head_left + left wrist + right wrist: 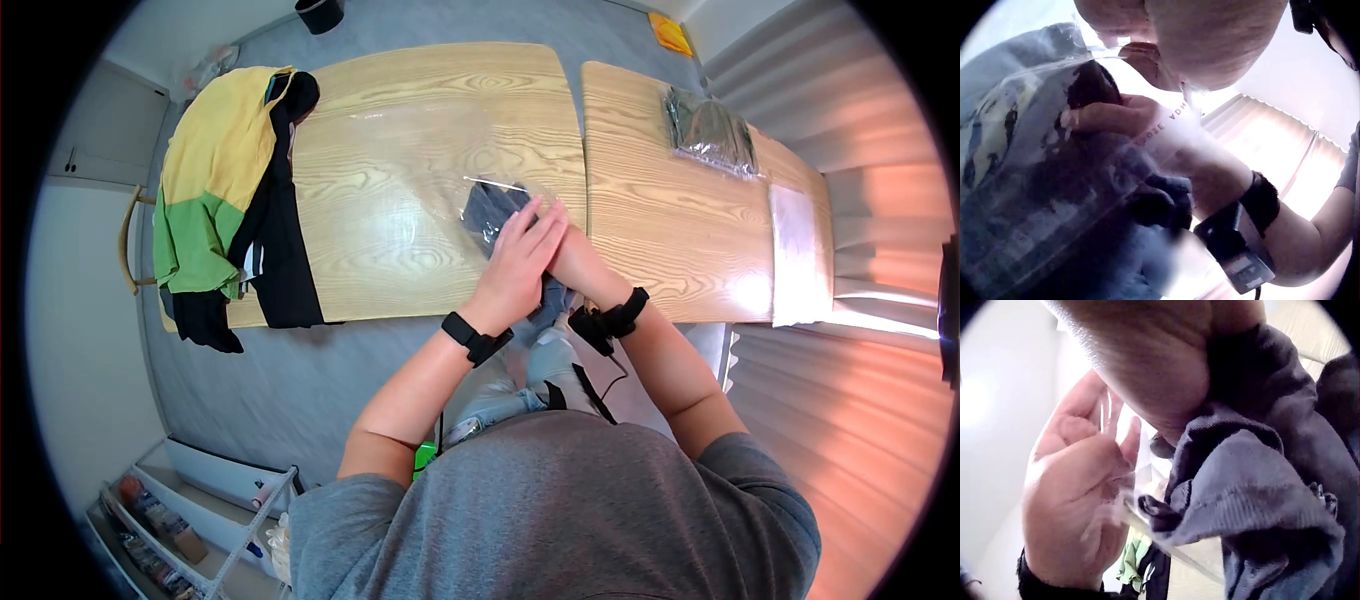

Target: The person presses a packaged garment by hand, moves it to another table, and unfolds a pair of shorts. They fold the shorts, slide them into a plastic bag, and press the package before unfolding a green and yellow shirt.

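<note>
Bagging was underway: the left hand (520, 262) lay flat on the clear plastic bag (478, 196), fingers straight, while the right hand (572, 258) clutched the dark grey garment (1272, 487), which seemingly needed pushing deeper inside.

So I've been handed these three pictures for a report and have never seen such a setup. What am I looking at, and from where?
No machine: a person with cameras on the head and both wrists. The head view looks down on a wooden table. The left hand lies with straight fingers on a clear plastic bag. The right hand, mostly hidden there, grips a dark grey garment going into the bag. The wrist views show this close up. A yellow-green shirt and a packed bag also lie there.
</note>
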Available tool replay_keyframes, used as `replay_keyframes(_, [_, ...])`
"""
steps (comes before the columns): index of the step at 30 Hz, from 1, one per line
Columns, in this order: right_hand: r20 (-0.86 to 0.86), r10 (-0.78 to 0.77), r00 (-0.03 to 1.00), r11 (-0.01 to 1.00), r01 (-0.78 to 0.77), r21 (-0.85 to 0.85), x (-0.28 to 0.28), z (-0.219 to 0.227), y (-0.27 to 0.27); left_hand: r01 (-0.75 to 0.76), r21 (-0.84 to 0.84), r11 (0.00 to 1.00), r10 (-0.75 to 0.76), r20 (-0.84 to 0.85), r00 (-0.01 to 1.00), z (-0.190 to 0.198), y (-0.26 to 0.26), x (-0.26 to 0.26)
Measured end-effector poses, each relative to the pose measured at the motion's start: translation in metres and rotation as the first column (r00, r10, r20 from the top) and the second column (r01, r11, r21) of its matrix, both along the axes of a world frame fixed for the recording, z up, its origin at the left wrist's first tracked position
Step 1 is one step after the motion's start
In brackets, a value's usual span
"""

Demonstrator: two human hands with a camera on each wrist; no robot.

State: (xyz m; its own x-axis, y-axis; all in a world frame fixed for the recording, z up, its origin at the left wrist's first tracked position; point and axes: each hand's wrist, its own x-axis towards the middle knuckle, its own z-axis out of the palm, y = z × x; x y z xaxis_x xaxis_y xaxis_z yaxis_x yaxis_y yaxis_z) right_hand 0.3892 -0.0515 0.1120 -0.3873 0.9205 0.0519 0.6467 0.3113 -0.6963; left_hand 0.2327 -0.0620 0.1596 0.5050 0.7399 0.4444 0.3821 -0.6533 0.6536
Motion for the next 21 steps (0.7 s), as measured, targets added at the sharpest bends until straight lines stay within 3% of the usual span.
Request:
replay_keyframes(2, [-0.049,-0.177,0.983,0.983,0.175,-0.048,0.001,0.012,-0.001,0.041,-0.020,0.999,-0.042,-0.040,0.998,0.003,-0.006,-0.003])
replay_keyframes(4, [-0.121,-0.181,0.976,0.982,0.186,0.027,0.001,0.024,0.003,0.039,-0.065,0.997,-0.046,-0.116,0.992,-0.001,-0.011,-0.008])
replay_keyframes(6, [-0.021,-0.257,0.966,0.966,0.256,-0.048,-0.001,0.038,0.003,0.032,-0.062,0.998,-0.042,-0.163,0.986,-0.005,-0.012,-0.010])
replay_keyframes(9, [-0.155,-0.228,0.961,0.963,0.200,-0.179,-0.008,0.023,0.004,0.095,-0.095,0.991,-0.098,-0.026,0.995,-0.008,-0.012,-0.011])
replay_keyframes(12, [-0.204,-0.226,0.953,0.969,0.197,-0.152,-0.007,0.007,0.013,0.224,-0.106,0.969,-0.223,0.027,0.975,0.002,-0.012,-0.014])
replay_keyframes(13, [-0.113,-0.229,0.967,0.969,0.216,-0.120,-0.013,0.008,0.013,0.262,-0.120,0.958,-0.255,0.071,0.964,0.001,-0.013,-0.016])
replay_keyframes(16, [-0.109,-0.224,0.969,0.969,0.209,-0.133,-0.032,0.009,0.016,0.258,-0.132,0.957,-0.251,0.066,0.966,-0.002,-0.021,-0.030])
replay_keyframes(17, [0.004,-0.229,0.974,0.968,0.228,-0.109,-0.034,0.010,0.016,0.250,-0.153,0.956,-0.240,0.084,0.967,-0.011,-0.022,-0.033])
replay_keyframes(18, [0.003,-0.229,0.974,0.967,0.227,-0.111,-0.038,0.009,0.017,0.250,-0.154,0.956,-0.240,0.082,0.967,-0.016,-0.024,-0.037])
replay_keyframes(21, [0.153,-0.191,0.970,0.981,0.194,0.000,-0.053,0.000,0.023,0.124,-0.165,0.978,-0.117,0.050,0.992,-0.034,-0.028,-0.047])
